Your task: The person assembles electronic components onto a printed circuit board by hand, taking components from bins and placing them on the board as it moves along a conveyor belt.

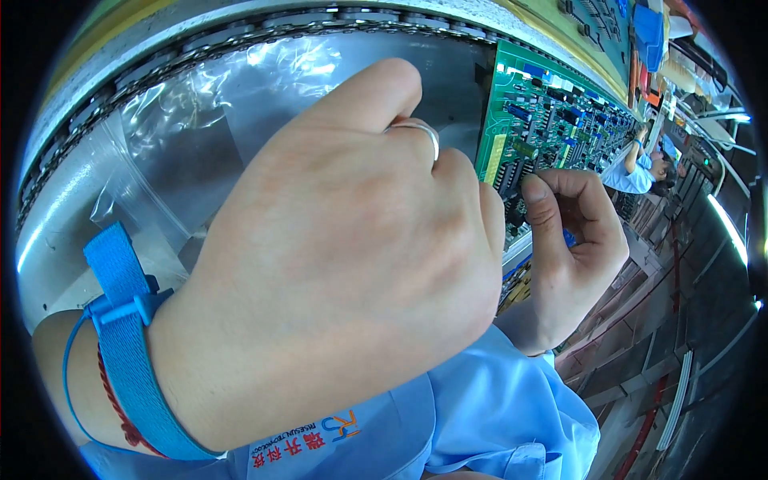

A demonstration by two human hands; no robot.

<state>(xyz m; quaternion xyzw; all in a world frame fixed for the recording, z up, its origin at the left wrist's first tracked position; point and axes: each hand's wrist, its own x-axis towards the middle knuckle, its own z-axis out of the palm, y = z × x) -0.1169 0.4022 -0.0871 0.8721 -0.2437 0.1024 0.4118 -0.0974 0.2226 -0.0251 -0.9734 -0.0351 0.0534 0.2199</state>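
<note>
My left hand (344, 232) fills the middle of the view, its back toward the camera and its fingers curled under. Whatever its fingertips hold is hidden. A ring (422, 130) circles one finger, and a blue wrist strap (132, 320) with a thin cord wraps the wrist. Farther right, my right hand (580, 240) pinches thumb against forefinger at the near side of a green circuit board (500, 96). Anything inside that pinch is too small to make out. Black chips (510, 178) sit beside its thumb tip, among several blue and dark components.
A chain conveyor (240, 50) curves along the far side, with a pale metal rail beyond it. Crumpled clear plastic bags (160, 136) lie on the grey surface at left. Another board (596, 28) lies beyond the rail. Farther right, a person in blue (636, 172) sits along the line.
</note>
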